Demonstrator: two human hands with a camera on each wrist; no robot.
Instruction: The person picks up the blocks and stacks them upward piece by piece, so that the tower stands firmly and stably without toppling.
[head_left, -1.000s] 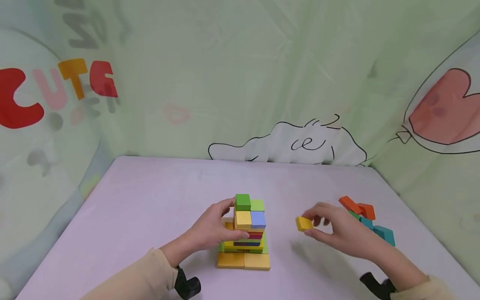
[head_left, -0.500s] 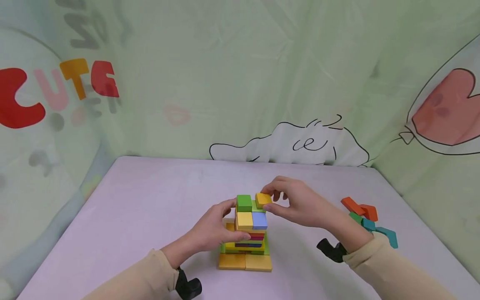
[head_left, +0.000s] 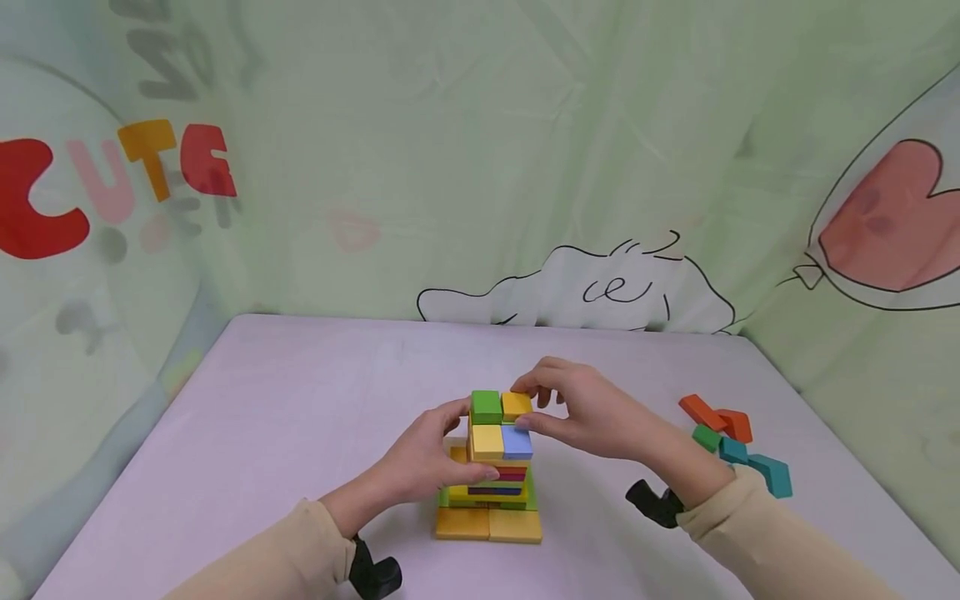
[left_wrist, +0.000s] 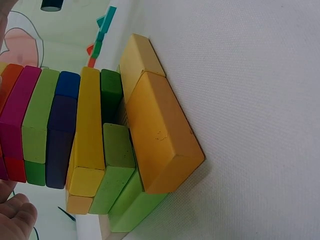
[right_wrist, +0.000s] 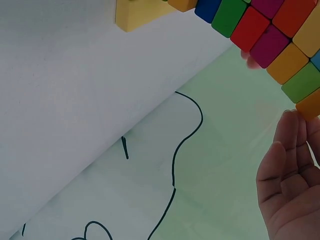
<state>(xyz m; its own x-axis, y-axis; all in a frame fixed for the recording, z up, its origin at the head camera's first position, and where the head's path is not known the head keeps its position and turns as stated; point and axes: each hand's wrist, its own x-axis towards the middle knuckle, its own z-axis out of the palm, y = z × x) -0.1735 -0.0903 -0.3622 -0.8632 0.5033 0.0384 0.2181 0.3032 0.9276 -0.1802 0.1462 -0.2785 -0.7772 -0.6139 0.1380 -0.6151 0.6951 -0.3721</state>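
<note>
A tower of colourful wooden blocks (head_left: 501, 472) stands on the table, with wide yellow-orange blocks (left_wrist: 162, 132) at its base. My left hand (head_left: 423, 454) grips its left side, thumb across the near face and fingers reaching behind. At the tower's top right, my right hand (head_left: 581, 408) pinches a yellow block (head_left: 516, 406) between thumb and fingers. That block sits level beside a green block (head_left: 486, 407), above a blue block (head_left: 517, 442). In the right wrist view the fingers (right_wrist: 287, 131) touch the block's outer end.
Loose blocks lie at the right of the table: orange-red ones (head_left: 702, 412), a green one (head_left: 707, 437) and teal ones (head_left: 772, 475). The pale table (head_left: 337, 367) backs onto a printed green curtain (head_left: 375, 167).
My right hand has carried the yellow block leftward from beside the tower and lowered it onto the top right. The left hand has kept its hold on the tower.
</note>
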